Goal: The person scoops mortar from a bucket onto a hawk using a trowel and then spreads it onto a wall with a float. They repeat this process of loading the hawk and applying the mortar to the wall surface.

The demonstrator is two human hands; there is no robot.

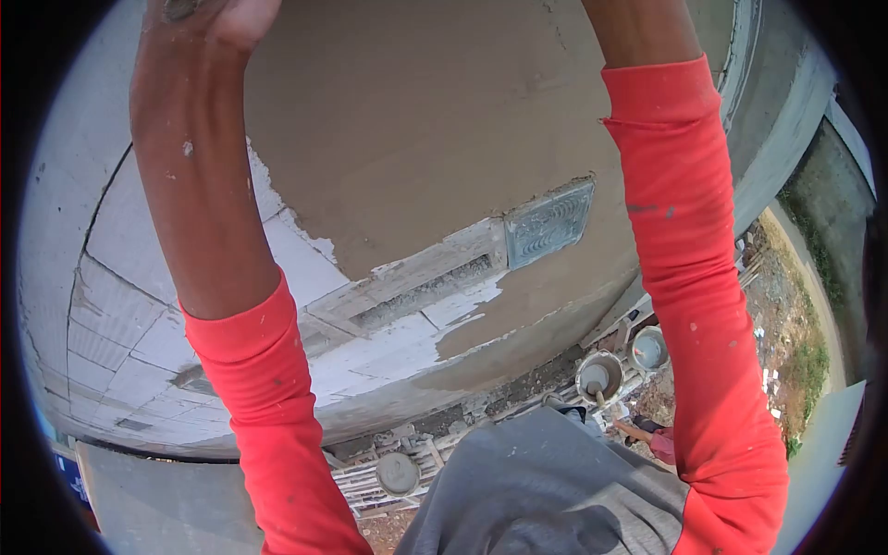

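Note:
Both arms reach up against a wall. At the top left edge the heel of my left hand (236, 20) shows, with its fingers cut off by the frame. A small greyish patch or object lies on it, too little of it visible to name. My right hand is beyond the top edge; only the forearm (643, 32) and red sleeve show. Between the arms spreads wet brown plaster (416, 120), its ragged lower edge against pale blocks (301, 254). A grey patterned panel (550, 222) is set in the wall beside a rough recessed strip (425, 291).
Below is a scaffold of poles (370, 481) with a round mortar pan (398, 473) and two buckets, one (599, 377) holding a stick-like tool and another (649, 348) beside it. Another person's arm (634, 430) reaches near them. Ground with rubble (786, 314) lies far below right.

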